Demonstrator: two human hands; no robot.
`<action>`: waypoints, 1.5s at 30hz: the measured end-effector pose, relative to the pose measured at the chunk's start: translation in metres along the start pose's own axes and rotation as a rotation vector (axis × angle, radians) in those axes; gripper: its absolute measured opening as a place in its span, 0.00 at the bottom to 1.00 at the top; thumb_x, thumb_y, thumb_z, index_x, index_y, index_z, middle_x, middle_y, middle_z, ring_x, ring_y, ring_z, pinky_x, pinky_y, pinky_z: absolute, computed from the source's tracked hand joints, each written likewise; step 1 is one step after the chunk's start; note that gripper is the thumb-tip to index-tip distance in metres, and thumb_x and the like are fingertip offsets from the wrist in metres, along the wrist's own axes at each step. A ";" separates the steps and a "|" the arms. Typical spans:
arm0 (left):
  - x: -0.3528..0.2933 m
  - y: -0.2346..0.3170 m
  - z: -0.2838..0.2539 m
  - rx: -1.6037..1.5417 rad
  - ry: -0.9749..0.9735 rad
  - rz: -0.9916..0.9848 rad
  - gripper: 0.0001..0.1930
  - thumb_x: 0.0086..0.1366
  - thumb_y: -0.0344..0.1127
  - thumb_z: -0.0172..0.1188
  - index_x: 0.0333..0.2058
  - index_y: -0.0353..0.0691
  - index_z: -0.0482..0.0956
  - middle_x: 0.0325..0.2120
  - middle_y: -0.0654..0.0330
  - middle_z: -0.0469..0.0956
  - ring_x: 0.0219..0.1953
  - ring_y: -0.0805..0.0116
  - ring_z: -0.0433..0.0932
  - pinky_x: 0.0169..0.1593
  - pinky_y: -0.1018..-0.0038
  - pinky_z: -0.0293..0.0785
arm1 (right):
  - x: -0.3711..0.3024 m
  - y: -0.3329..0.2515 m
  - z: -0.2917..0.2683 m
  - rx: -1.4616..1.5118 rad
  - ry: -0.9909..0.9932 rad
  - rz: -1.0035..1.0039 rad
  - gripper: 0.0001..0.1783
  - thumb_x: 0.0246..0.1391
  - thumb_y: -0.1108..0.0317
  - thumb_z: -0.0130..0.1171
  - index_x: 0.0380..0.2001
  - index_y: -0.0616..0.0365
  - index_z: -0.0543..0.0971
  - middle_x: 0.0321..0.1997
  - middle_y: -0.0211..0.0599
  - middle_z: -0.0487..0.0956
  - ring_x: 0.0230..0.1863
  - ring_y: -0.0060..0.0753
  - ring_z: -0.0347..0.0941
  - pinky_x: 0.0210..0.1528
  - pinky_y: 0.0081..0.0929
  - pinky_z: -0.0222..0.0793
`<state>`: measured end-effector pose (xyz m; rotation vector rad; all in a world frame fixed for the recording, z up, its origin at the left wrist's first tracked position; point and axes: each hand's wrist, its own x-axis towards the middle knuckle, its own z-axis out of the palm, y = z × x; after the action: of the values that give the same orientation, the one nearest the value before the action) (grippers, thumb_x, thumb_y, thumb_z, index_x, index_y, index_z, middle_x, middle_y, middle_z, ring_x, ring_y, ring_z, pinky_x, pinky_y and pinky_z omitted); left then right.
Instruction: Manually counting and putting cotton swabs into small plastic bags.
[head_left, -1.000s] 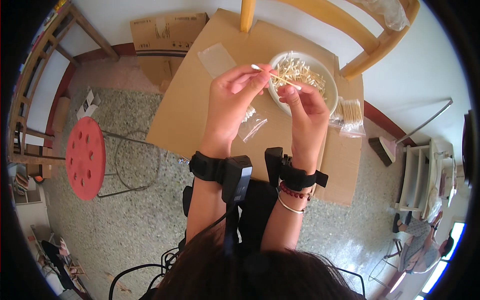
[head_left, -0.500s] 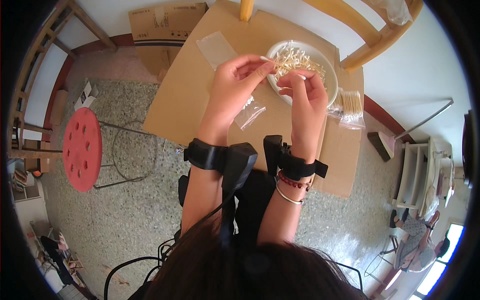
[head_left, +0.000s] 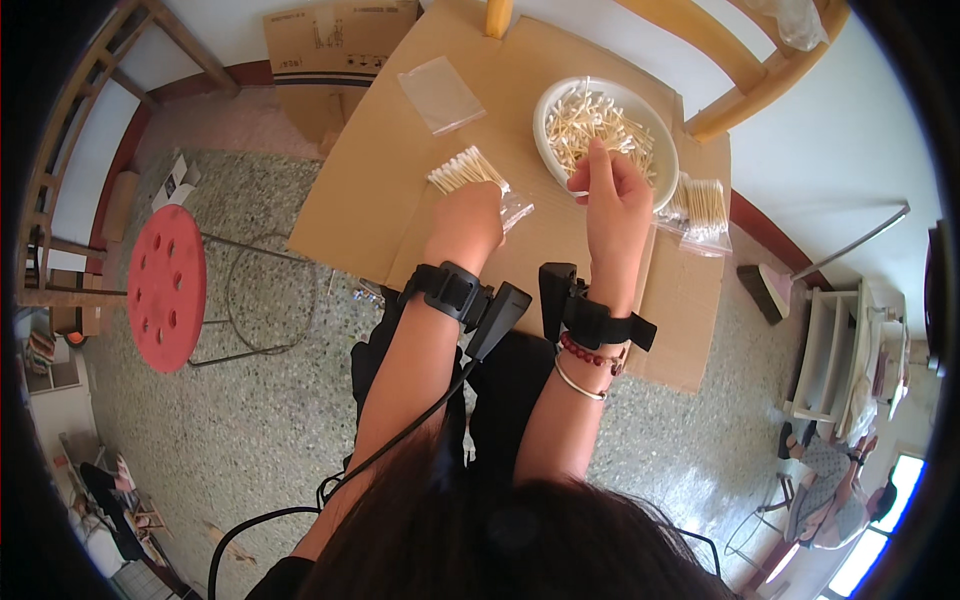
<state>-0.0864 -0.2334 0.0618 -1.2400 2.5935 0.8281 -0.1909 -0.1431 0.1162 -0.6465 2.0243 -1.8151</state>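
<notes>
My left hand (head_left: pixel 466 220) is curled knuckles-up at the near end of a row of cotton swabs (head_left: pixel 467 168). Its fingertips are hidden beneath it, so what they hold cannot be seen. A clear plastic bag (head_left: pixel 516 211) shows beside that hand. My right hand (head_left: pixel 619 196) hangs over the near rim of a white bowl (head_left: pixel 541 118), thumb and fingers drawn together. Whether a swab is between them is too small to tell. Many loose cotton swabs (head_left: pixel 592 120) lie crisscrossed in the bowl.
On the cardboard-covered table (head_left: pixel 360 190) lie a flat clear bag (head_left: pixel 441 95) and, right of the bowl, bagged swabs (head_left: pixel 706 208). A wooden chair back (head_left: pixel 735 110) rises behind. A red stool (head_left: pixel 167 288) stands left; a seated person (head_left: pixel 835 485) is at far right.
My left hand has come down and nearer from the bowl's edge, exposing the swab row and flat bag. The swab it pinched is out of sight. My right hand has barely shifted.
</notes>
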 end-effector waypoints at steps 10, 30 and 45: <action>-0.003 -0.003 -0.002 -0.140 0.397 0.085 0.04 0.47 0.30 0.63 0.23 0.39 0.77 0.24 0.53 0.78 0.31 0.55 0.78 0.34 0.65 0.73 | -0.002 0.007 0.000 0.025 -0.057 -0.072 0.10 0.57 0.69 0.56 0.37 0.64 0.80 0.28 0.37 0.81 0.31 0.22 0.77 0.35 0.18 0.71; -0.011 0.011 -0.044 -0.888 0.561 0.405 0.04 0.57 0.25 0.56 0.32 0.35 0.77 0.27 0.66 0.77 0.31 0.78 0.74 0.39 0.80 0.70 | -0.002 -0.008 0.010 0.260 0.038 -0.351 0.11 0.60 0.73 0.52 0.44 0.64 0.70 0.35 0.38 0.81 0.36 0.21 0.75 0.38 0.18 0.69; -0.007 0.008 -0.040 -0.936 0.472 0.417 0.05 0.59 0.25 0.57 0.34 0.34 0.77 0.29 0.65 0.77 0.32 0.80 0.74 0.38 0.82 0.70 | -0.004 -0.005 0.011 -0.056 0.029 -0.364 0.06 0.51 0.73 0.61 0.31 0.62 0.74 0.29 0.35 0.81 0.32 0.24 0.76 0.34 0.20 0.69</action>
<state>-0.0839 -0.2468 0.1009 -1.1450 2.9605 2.2575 -0.1810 -0.1504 0.1197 -1.0707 2.0887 -1.9750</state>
